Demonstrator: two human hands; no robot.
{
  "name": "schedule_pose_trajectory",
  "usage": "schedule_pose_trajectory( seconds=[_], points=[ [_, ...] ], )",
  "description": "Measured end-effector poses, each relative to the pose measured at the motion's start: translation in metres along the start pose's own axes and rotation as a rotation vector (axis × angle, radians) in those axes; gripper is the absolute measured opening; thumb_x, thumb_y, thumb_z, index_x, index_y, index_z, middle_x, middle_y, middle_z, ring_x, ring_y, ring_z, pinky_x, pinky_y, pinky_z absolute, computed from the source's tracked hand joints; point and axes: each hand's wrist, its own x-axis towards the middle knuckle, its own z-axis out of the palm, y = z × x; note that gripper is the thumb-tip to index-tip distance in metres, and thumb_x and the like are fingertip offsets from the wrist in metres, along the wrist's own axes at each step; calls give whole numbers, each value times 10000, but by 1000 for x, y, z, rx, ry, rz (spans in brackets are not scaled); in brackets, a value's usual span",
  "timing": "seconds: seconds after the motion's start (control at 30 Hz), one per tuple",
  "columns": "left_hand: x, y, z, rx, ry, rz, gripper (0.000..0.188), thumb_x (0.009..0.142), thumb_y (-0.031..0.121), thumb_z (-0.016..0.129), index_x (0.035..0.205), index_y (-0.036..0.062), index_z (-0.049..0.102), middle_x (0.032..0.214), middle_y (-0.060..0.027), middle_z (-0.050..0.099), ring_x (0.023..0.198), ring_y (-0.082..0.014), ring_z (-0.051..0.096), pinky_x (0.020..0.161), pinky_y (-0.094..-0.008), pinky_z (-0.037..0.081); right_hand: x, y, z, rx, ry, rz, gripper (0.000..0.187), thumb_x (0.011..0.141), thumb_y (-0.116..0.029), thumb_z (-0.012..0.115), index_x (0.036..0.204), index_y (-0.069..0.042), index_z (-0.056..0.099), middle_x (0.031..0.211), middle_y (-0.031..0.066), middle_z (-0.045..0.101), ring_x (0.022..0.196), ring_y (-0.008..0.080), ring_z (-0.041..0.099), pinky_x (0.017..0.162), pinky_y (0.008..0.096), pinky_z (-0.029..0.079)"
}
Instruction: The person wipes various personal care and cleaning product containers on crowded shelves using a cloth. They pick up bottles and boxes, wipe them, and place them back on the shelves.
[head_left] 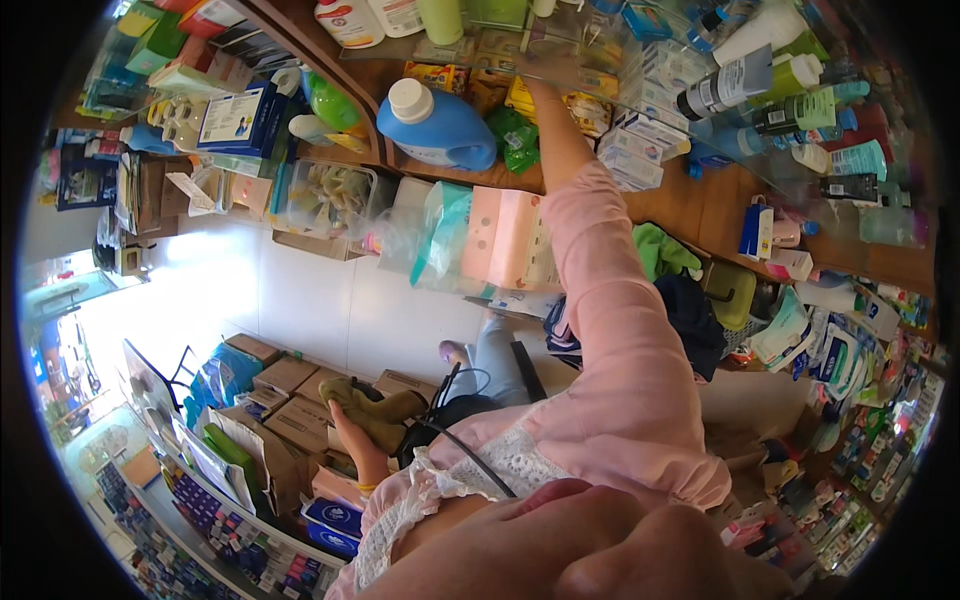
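My right arm, in a pink sleeve, stretches up to a wooden shelf. Its hand point(552, 68) is among packets at the shelf's back, blurred and partly behind something clear, so its fingers do not show well. Yellow packets point(590, 112) and a green plastic packet point(515, 140) lie just below the hand. A blue jug-shaped bottle point(432, 135) with a white cap stands left of them. At the lower left, my left hand point(338, 408) is closed on a crumpled olive-brown cloth point(378, 415), held over cardboard boxes.
White small boxes point(635, 150) are stacked right of my right arm, with many bottles point(800, 110) beyond. A clear tub point(330, 195) and a pink tissue pack point(500, 235) sit along the shelf's front. Cardboard boxes point(297, 425) lie on the floor at left.
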Motion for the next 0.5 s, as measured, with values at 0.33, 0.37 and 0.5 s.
schedule_pose_trajectory(
  seconds=[0.33,0.37,0.5],
  points=[
    [-6,2,15,-2,-198,-21,489,930,458,427,1236,83,501,1168,-58,552,1056,-213,537,910,-356,439,-45,28,-62,461,180,-348,581,592,-445,759,966,-17,635,962,164,625,885,289,612,738,401,498],
    [-4,0,13,3,-223,-14,489,931,456,424,1235,81,502,1167,-59,553,1054,-212,537,908,-356,440,-53,37,-76,586,113,-403,528,587,-413,765,923,-23,648,927,152,634,867,283,614,733,395,498],
    [1,6,12,60,-225,-24,490,935,452,416,1233,73,504,1162,-63,554,1050,-208,537,903,-353,442,-77,81,-118,358,168,-227,476,573,-340,764,908,-30,629,889,157,637,861,340,591,750,409,493]
  ],
)
